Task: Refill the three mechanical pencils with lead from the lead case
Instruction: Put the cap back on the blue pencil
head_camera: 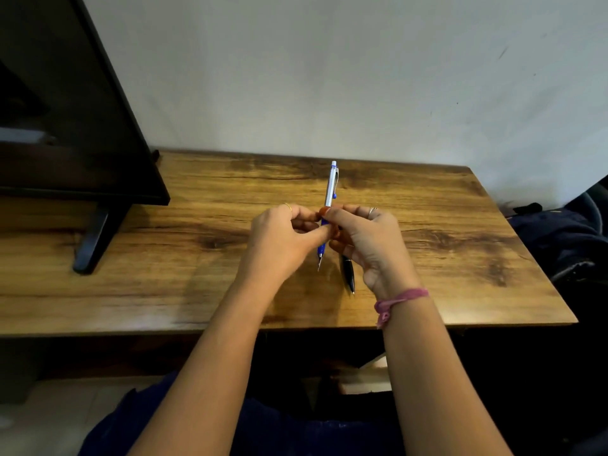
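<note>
Wooden desk with dark grain streaks and knots, its back edge flush against a plain grey-white wall. At the desk's left back corner stands a dark monitor on a black foot. Past the right edge, dark blue fabric in a heap (can't tell what it is). No readable brand or writing anywhere; no lead case or other container can be made out.

Both hands meet above the middle of the desk. The left hand has fingers curled, thumb and fingertips pinching the blue grip of the silver-and-blue mechanical pencil. The right hand also pinches that pencil at mid-barrel, fingers curled around it. The pencil is lifted off the desk, near upright in view, white cap end toward the back edge, metal tip toward the front edge. Something small and orange sits between the fingertips; too small to identify.

A black pencil lies flat on the desk just below the right hand, tip toward the front edge, partly hidden by the palm. Pink thread band on the right wrist; rings on both hands.
</note>
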